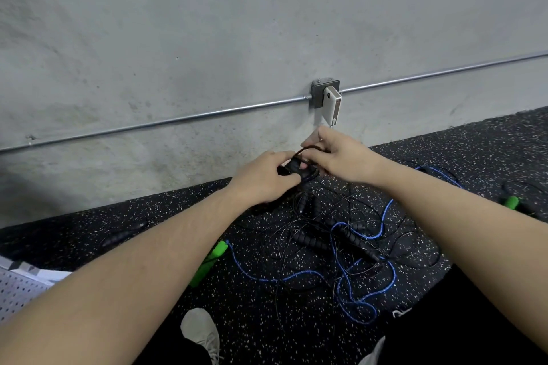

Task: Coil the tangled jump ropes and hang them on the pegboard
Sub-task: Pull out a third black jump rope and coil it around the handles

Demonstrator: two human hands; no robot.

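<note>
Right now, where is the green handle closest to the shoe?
In the head view, the green handle lies on the speckled floor left of centre, just beyond the grey shoe, with the blue rope running from its far end.

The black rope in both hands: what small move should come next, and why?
Probably wind one more loop of the thin black cord around the black handles. The left hand grips the handles, the right hand pinches a raised loop, and cord seems to trail down into the tangle on the floor.
</note>
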